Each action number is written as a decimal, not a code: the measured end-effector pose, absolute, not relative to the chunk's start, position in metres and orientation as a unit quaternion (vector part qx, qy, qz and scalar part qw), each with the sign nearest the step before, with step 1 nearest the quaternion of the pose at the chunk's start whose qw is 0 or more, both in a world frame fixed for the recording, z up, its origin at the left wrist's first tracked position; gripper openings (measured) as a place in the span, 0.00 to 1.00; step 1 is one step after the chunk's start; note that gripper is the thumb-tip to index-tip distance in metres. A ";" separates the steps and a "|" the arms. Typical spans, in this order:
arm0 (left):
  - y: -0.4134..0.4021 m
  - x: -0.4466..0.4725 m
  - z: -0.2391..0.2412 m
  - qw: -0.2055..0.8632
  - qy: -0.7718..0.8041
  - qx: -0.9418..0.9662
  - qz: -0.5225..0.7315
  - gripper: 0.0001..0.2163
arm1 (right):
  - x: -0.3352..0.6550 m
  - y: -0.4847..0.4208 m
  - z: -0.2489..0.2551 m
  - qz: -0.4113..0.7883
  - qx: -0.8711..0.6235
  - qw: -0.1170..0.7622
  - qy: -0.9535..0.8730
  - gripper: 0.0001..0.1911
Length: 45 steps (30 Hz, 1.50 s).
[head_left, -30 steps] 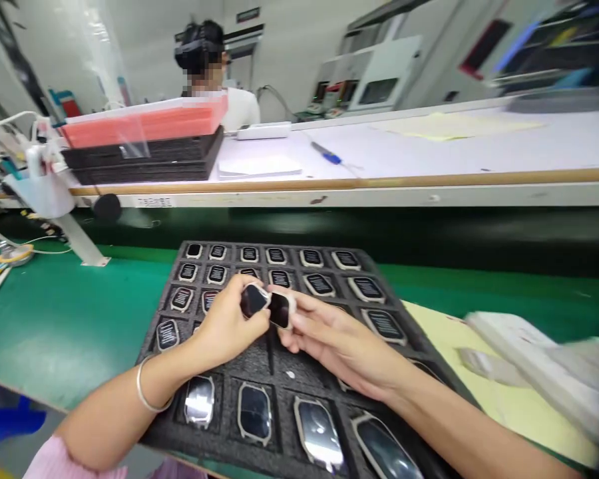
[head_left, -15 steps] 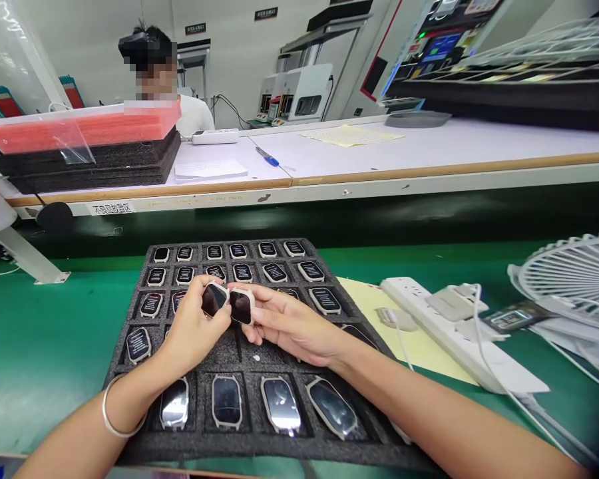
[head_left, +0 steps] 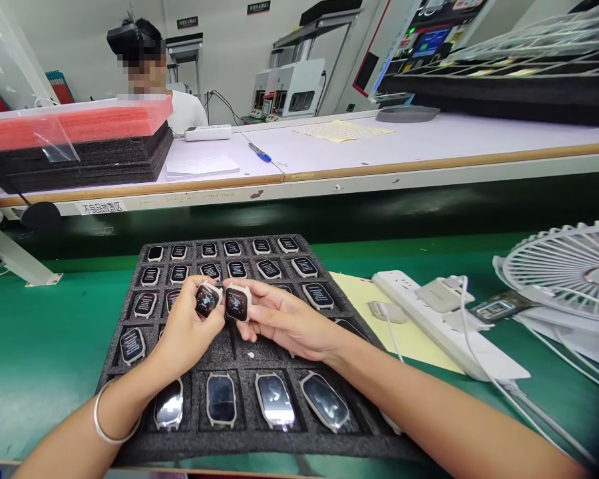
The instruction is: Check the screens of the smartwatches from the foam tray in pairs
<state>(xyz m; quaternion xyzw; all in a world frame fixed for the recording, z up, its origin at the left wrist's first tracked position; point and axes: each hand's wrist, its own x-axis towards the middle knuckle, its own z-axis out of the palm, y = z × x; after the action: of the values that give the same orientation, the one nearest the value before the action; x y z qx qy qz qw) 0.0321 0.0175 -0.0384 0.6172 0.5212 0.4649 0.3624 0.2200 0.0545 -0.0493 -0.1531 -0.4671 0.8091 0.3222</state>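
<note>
My left hand (head_left: pixel 187 326) grips one strapless smartwatch (head_left: pixel 207 300) between thumb and fingers. A second smartwatch (head_left: pixel 237 303) is held by my right hand (head_left: pixel 284 319), close beside the first. Both screens face up at me and are lit with a small coloured picture. Beneath my hands lies a black foam tray (head_left: pixel 192 436) with rows of pockets. Several more watches sit in it; those in the far rows show white text, while a near-row watch (head_left: pixel 221 399) has a dark, reflective screen. My hands and forearms hide some of the pockets.
Right of the tray are a yellow sheet (head_left: pixel 352 296), a white power strip (head_left: pixel 446 326) with cables and a white fan (head_left: pixel 569 279). A raised shelf (head_left: pixel 329 156) runs behind, bearing stacked foam (head_left: pixel 74 156) at left. Beyond it is another person (head_left: pixel 184 110).
Both held watches' screens have gone from dark to lit. My hands keep their grip, and the whole view has shifted slightly.
</note>
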 end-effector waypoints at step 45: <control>0.016 0.036 -0.031 0.412 0.507 0.582 0.484 0.14 | 0.223 0.051 -0.047 0.800 -0.139 0.327 -0.483 0.27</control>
<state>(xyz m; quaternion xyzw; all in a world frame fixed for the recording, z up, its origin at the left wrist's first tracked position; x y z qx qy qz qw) 0.0360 0.0157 -0.0306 0.5823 0.5068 0.4841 0.4120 0.2226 0.0509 -0.0469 -0.1386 -0.4830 0.8001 0.3275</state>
